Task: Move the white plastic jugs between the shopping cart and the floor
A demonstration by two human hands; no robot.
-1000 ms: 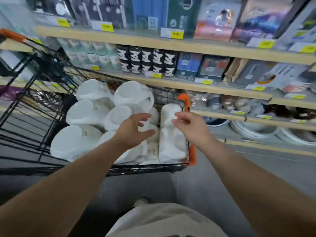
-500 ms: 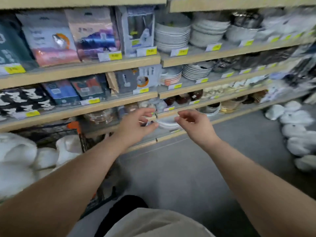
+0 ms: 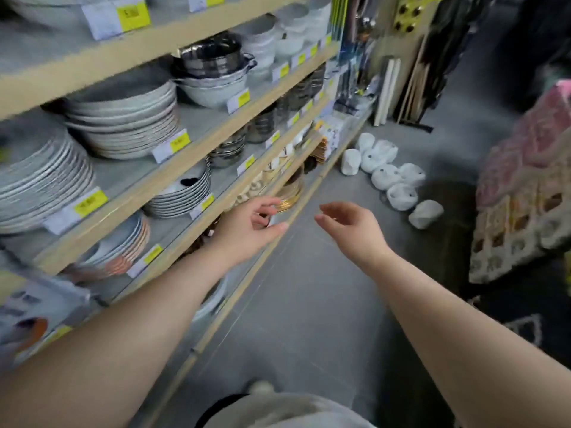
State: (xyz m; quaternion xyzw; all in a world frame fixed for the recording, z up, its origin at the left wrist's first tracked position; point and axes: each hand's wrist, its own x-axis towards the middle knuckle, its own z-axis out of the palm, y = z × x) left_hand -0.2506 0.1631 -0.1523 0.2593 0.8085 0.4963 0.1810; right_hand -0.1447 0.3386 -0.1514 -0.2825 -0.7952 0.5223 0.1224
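Jugs (image 3: 384,177) lie in loose row on floor (image 3: 309,304), far ahead, just beside base of shelves (image 3: 216,135). I see left hand (image 3: 247,230) out before lower shelf edge, fingers loosely curled, holding nothing. Right hand (image 3: 352,227) near it over floor, fingers relaxed, also empty. Both hands well apart from jugs. Plates (image 3: 123,118) stacked on shelves; patterned rugs (image 3: 525,196) piled at right.

The shelves (image 3: 92,71) with stacked plates (image 3: 123,125) stand on the left. The jugs (image 3: 386,176) lie on the floor (image 3: 309,288) ahead, beside the lowest shelf. The piled mats (image 3: 525,196) are on the right.
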